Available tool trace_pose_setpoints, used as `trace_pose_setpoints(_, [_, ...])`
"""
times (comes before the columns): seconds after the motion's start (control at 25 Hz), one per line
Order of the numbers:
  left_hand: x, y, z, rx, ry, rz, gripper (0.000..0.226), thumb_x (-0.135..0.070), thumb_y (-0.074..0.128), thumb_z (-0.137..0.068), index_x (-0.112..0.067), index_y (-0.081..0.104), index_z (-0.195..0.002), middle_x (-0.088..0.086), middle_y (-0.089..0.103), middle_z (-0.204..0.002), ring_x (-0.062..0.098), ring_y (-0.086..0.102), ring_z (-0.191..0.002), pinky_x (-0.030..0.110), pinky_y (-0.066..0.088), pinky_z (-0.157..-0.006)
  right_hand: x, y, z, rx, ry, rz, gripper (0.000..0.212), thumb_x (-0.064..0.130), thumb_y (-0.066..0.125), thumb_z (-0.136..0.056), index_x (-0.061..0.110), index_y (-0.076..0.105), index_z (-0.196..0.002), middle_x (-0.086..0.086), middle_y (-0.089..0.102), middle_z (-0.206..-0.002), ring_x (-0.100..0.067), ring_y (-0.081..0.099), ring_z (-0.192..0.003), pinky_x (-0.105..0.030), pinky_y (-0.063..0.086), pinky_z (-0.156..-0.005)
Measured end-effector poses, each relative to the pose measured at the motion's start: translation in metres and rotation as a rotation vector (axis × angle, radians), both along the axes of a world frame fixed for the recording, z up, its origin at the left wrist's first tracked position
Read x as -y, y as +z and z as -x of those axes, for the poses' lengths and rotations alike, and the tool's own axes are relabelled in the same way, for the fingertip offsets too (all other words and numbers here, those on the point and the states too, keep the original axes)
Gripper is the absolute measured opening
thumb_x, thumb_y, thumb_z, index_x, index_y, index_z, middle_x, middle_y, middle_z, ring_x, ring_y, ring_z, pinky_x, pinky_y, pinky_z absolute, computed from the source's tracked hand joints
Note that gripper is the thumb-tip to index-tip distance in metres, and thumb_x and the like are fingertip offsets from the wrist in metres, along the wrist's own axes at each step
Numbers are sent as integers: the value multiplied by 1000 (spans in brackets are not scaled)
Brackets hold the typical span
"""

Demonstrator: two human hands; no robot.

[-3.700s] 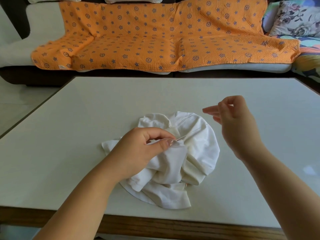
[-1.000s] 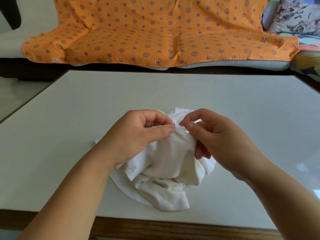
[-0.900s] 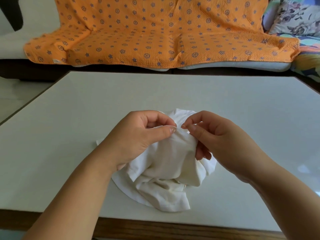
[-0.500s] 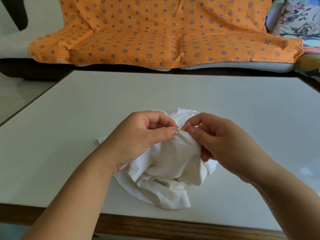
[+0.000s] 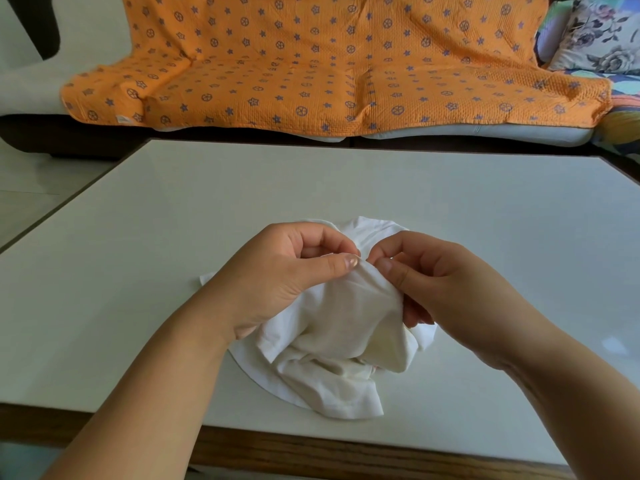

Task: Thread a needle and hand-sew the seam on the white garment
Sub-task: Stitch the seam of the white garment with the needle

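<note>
Above table [image 5: 485,209], left hand [image 5: 277,275], right hand [image 5: 443,282] (fingers curled): pinch-grips on white garment [image 5: 332,327].

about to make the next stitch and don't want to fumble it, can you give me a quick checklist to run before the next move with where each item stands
1. Left hand pinches the raised fold of the white garment: ok.
2. Right hand pinches the same fold right beside the left thumb: ok.
3. Needle in the right pinch: cannot tell, too small to make out.
4. Thread free of knots and slack: cannot tell, none visible.
5. Rest of the garment resting on the table, not hanging over the front edge: ok.
</note>
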State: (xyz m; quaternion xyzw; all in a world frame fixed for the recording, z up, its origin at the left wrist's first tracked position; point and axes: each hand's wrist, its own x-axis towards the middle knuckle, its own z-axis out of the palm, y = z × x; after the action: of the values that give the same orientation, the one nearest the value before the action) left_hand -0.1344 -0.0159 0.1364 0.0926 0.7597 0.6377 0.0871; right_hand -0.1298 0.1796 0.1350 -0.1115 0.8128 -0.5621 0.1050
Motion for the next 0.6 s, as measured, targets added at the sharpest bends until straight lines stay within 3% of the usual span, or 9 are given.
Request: trace_pose_setpoints(0.6, [2,-1,0,19,-17,-21,12,-12,70,-83,-22,76,-79,-1,74,-84,7,67,-83,14,51,-80,1,-2,1,19,3,62,17,22,55,-97,21,67,-85,3,53,-59,-13,47,-48,-15,38,-47])
